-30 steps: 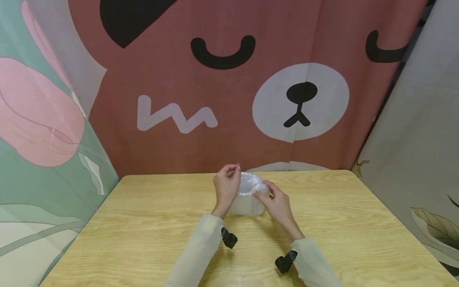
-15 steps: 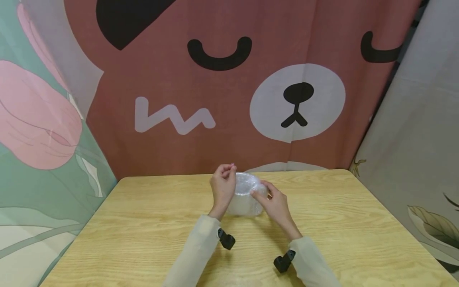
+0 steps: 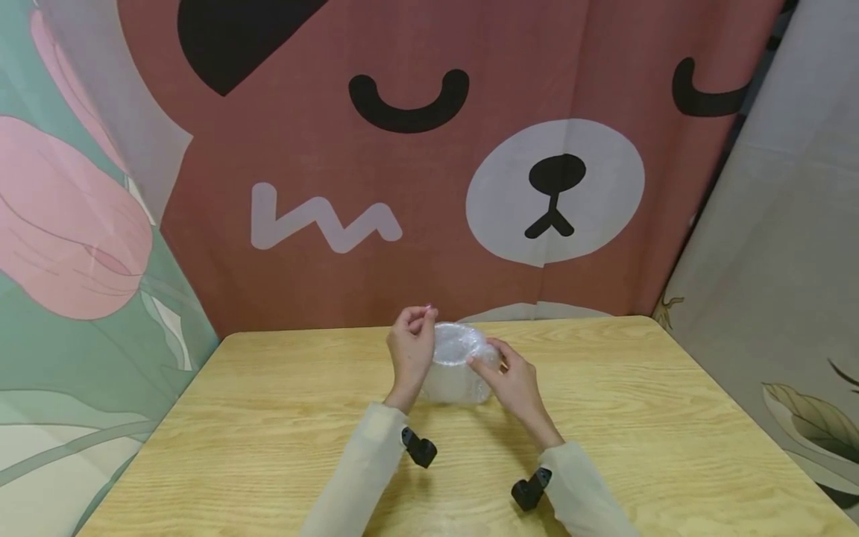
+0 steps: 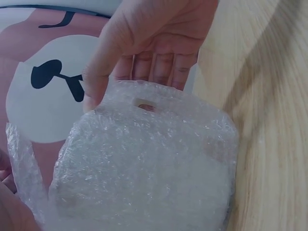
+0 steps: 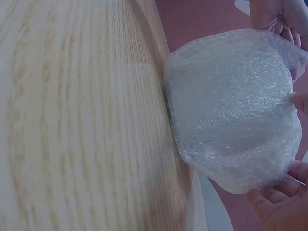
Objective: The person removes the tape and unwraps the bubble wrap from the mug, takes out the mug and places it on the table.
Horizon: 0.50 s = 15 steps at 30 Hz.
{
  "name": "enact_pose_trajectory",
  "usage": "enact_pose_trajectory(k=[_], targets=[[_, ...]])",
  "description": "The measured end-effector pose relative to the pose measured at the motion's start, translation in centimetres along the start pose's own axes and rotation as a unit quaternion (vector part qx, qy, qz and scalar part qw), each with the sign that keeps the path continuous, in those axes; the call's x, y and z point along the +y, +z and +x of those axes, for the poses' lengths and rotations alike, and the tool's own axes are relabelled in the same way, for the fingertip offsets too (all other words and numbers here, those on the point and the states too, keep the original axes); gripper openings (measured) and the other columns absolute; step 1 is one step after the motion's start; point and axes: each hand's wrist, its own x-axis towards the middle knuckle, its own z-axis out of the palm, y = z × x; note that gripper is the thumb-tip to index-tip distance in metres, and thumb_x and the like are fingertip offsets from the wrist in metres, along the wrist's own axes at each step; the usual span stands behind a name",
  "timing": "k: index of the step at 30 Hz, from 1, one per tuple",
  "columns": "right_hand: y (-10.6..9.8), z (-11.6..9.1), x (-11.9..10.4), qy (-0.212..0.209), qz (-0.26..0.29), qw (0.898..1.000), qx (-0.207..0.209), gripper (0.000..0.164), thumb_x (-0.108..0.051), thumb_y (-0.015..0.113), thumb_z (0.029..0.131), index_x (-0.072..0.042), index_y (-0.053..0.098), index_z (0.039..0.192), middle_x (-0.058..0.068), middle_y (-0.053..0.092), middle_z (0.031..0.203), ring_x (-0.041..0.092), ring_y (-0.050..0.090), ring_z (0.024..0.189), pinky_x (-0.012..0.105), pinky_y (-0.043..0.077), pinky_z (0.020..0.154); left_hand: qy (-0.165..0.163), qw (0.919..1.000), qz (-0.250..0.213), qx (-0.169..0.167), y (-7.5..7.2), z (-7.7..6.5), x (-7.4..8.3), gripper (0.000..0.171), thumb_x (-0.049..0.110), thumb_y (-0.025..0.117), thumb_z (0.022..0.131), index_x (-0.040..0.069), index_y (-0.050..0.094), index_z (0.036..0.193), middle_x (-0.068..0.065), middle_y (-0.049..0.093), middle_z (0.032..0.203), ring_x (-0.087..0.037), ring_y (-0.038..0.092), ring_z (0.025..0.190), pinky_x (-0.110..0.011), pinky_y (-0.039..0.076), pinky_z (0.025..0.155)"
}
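Note:
A rounded, cup-shaped bundle in clear bubble wrap (image 3: pixel 456 377) stands on the wooden table near its back edge. With thumb and fingertips my left hand (image 3: pixel 412 350) pinches the loose end of the wrap, at the bundle's left side. That loose flap (image 4: pixel 24 168) stretches from the bundle toward the left fingers in the left wrist view. My right hand (image 3: pixel 513 377) grips the bundle's right side, its thumb (image 4: pixel 98 84) on the near face and its fingers behind. A small pale-edged gap (image 4: pixel 145 104) shows through the wrap; what lies inside is blurred.
The light wood table (image 3: pixel 268 432) runs around both hands. A curtain with a printed bear face (image 3: pixel 403 276) hangs right behind the table's back edge. Patterned curtains stand at the left and right. A small black camera (image 3: pixel 419 447) sits at each wrist.
My left hand has drawn a little to the left, pulling the pinched end of the wrap away from the bundle. The right hand keeps its grip. The head view has shifted slightly.

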Motion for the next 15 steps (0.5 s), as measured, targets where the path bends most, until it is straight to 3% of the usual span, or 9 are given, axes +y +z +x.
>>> enact_pose_trajectory(k=[7, 15], targets=[[-0.03, -0.16, -0.05, 0.002, 0.005, 1.0, -0.001, 0.059, -0.041, 0.075, 0.085, -0.006, 0.059, 0.13, 0.016, 0.058, 0.13, 0.032, 0.054, 0.121, 0.047, 0.046, 0.096, -0.04, 0.999, -0.017, 0.005, -0.41, 0.1, 0.09, 0.01, 0.009, 0.069, 0.09, 0.0, 0.068, 0.09, -0.009, 0.073, 0.09, -0.024, 0.071, 0.085, -0.02, 0.053, 0.064], [0.06, -0.02, -0.07, 0.001, 0.009, 1.0, -0.002, 0.06, -0.043, 0.074, 0.085, -0.007, 0.059, 0.13, 0.015, 0.058, 0.131, 0.032, 0.052, 0.123, 0.047, 0.045, 0.096, -0.051, 0.9983, -0.026, 0.013, -0.63, 0.26, 0.25, 0.011, 0.011, 0.069, 0.09, 0.0, 0.068, 0.09, -0.009, 0.074, 0.089, -0.021, 0.071, 0.084, -0.018, 0.05, 0.061]])
